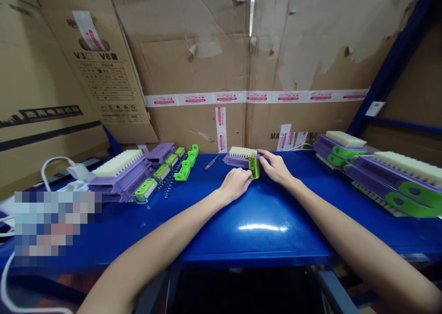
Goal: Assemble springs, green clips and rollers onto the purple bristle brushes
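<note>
A purple brush block with cream bristles facing up sits in the middle of the blue table. At its right end is a green plastic end piece, tilted upright against the block. My left hand is closed on the lower edge of this green piece. Around the block's right end, behind the green piece, curls my right hand; its fingertips are partly hidden. To the left of the block lies a small screwdriver with a clear handle.
On the left are stacked purple brush blocks, green-topped clear parts, dark springs and loose green pieces. Assembled purple-green brushes stand right. A cardboard wall closes the back; white cables run left.
</note>
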Tool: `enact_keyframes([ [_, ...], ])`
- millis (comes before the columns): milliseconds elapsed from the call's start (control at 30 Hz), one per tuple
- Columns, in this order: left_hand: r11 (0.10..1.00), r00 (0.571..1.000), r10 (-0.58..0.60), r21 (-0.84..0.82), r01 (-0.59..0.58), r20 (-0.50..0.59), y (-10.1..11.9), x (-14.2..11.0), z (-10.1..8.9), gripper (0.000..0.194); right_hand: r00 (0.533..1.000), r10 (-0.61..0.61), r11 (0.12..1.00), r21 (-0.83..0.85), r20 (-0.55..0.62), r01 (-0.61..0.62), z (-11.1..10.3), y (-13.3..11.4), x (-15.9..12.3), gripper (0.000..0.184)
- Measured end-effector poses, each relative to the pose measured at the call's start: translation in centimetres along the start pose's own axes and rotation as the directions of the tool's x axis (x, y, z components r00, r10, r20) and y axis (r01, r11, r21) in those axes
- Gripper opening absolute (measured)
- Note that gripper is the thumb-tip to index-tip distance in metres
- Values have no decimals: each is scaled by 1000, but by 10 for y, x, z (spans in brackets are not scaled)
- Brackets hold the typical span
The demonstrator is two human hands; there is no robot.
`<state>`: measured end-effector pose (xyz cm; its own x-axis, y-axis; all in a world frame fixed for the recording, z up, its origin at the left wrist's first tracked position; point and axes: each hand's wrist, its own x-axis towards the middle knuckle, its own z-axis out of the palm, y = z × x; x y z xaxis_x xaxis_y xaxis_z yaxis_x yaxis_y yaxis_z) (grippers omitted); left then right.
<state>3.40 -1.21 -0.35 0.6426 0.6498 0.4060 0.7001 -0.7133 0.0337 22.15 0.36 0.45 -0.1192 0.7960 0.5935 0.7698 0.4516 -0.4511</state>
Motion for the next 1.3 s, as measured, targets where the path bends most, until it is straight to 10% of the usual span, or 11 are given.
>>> enact_keyframes([
  [467,959,985,-4,-279,-45,-174,-20,15,-7,14,935,306,726,590,181,-352,6,-11,3,48],
  [633,981,960,-180,-106,161,-213,-41,28,-10,62,880,470,705,568,73,-424,0,-2,6,38],
  [733,963,964,-264,-69,262,-22,-57,26,-4,75,831,546,694,498,107,-520,0,6,6,37],
  [1300,953,957,-290,-97,287,-10,-55,7,-14,40,735,589,525,533,336,-664,-1,0,2,35],
])
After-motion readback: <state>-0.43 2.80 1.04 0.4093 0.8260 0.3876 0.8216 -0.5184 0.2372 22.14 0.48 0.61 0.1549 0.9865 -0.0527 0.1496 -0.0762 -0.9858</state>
